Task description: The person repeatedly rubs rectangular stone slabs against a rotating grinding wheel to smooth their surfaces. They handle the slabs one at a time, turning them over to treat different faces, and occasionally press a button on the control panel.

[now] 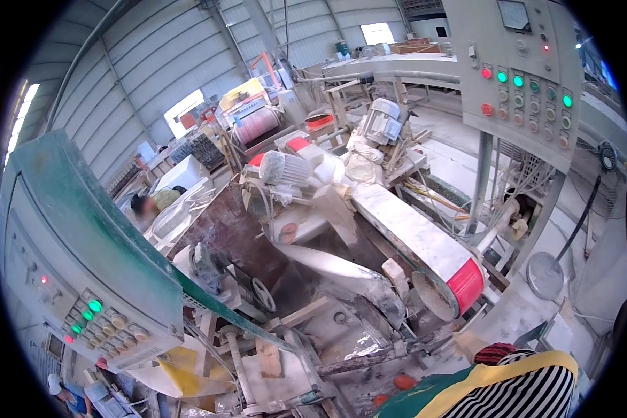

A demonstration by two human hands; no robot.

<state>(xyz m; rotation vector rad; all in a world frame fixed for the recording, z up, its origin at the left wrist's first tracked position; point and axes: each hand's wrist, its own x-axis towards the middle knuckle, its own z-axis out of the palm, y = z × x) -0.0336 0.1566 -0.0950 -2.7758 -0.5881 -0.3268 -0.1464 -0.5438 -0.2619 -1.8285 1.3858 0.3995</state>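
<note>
A black-and-white striped garment (522,383) and a green apron with a yellow edge (460,386) on my own body come in at the lower right. A dark red cuff-like piece (494,353) sits above the stripes. Just past it is a blurred tan shape (470,343), perhaps my right hand; its fingers cannot be made out. My left hand is out of view. Nearest is a belt machine with a white cover (418,226), a red end band (465,285) and a round end wheel (435,295).
A green-edged control cabinet (83,258) stands left; a grey control panel (515,83) with lit buttons hangs upper right. Dusty motors (284,168) and a handwheel (263,294) lie between. Another person (145,207) is at far left, a capped person (66,393) at lower left.
</note>
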